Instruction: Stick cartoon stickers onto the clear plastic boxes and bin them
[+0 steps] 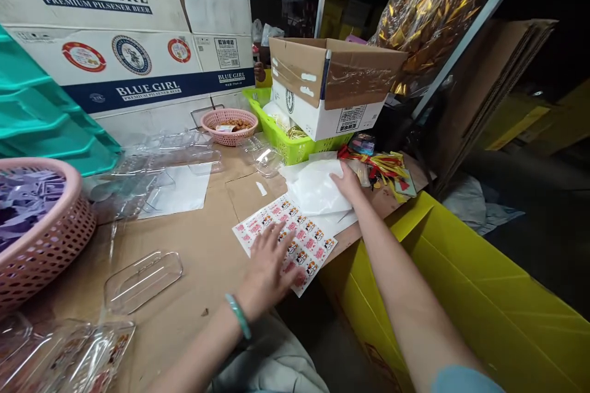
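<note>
My left hand point(271, 264), with a green bangle at the wrist, is spread over the lower left part of a sticker sheet point(302, 230) printed with small cartoon figures and pink marks. My right hand point(348, 186) rests on the right edge of a pile of white translucent sheets point(318, 187); its thumb and fingers are apart as far as they show, and some fingertips are hard to make out. The pile overlaps the upper edge of the sticker sheet. A small white strip point(261, 188) lies to the left of the pile.
Clear plastic trays point(142, 282) lie at the left. Pink baskets stand at the far left point(69, 209) and back point(230, 138). A green basket point(295, 150) holds an open carton point(354, 73). Red and yellow ribbons point(385, 166) lie at the right, above a yellow box point(461, 282).
</note>
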A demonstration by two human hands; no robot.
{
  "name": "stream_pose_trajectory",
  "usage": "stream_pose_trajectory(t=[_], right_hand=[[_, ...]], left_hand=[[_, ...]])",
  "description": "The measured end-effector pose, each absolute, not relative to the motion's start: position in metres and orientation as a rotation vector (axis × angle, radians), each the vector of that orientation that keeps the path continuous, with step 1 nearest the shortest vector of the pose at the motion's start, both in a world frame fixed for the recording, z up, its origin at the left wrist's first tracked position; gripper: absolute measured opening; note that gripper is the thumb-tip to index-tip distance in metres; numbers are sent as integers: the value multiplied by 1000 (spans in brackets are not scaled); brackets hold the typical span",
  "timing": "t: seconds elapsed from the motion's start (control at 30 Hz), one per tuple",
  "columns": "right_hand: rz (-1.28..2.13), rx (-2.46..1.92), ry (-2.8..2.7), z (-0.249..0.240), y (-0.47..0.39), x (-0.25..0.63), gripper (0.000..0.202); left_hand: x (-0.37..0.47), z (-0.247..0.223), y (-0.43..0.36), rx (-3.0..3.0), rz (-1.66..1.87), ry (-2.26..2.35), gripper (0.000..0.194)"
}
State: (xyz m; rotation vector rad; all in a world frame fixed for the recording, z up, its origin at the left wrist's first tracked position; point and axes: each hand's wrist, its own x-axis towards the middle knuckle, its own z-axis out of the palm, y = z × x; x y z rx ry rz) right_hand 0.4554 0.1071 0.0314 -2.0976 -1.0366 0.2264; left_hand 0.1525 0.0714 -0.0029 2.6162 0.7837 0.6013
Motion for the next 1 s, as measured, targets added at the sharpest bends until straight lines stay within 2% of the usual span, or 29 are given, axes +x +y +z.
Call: stream_pose_trajectory(t=[0.07, 0.13, 0.2, 0.27, 0.3, 0.4, 0.43, 0.47, 0.57, 0.63, 0.7, 0.77, 0.87, 1.0], right_hand=[[181, -2182, -987, 33, 120, 473, 63], [77, -2245, -966, 30, 126, 469, 73], [-64, -2217, -1099, 23, 122, 444, 76], [-51, -2054, -1481, 16, 105, 404, 76], [75, -1914, -1734, 12, 92, 381, 81], [545, -1440, -2395, 1, 43, 314, 111], [582, -1379, -2461, -4, 27, 297, 111], [564, -1362, -2477, -8, 14, 282, 101], [430, -1332, -2411, -20, -8, 252, 57], [361, -1263, -2344, -26, -11, 240, 36], [278, -1240, -2244, -31, -10, 229, 31], [170, -1273, -2121, -34, -6, 221, 36], [70, -1278, -2036, -38, 0, 213, 40], [122, -1166, -2111, -35, 8, 208, 34]], left_hand=[[167, -18, 58, 2666, 302, 719, 87], [168, -26, 51, 2696, 112, 687, 102], [155, -28, 51, 2707, 37, 679, 101], [130, -28, 58, 2694, 39, 664, 96], [114, -28, 62, 2679, 62, 646, 94], [66, -30, 67, 2578, 276, 622, 85], [53, -30, 65, 2511, 389, 658, 76], [42, -30, 61, 2423, 509, 731, 66], [25, -26, 44, 1963, 855, 1101, 41], [22, -19, 33, 1502, 970, 1274, 35], [20, -11, 26, 1090, 947, 1291, 35], [18, -3, 22, 859, 910, 1271, 38], [14, 5, 26, 725, 824, 1199, 41], [17, 3, 37, 639, 580, 1046, 38]])
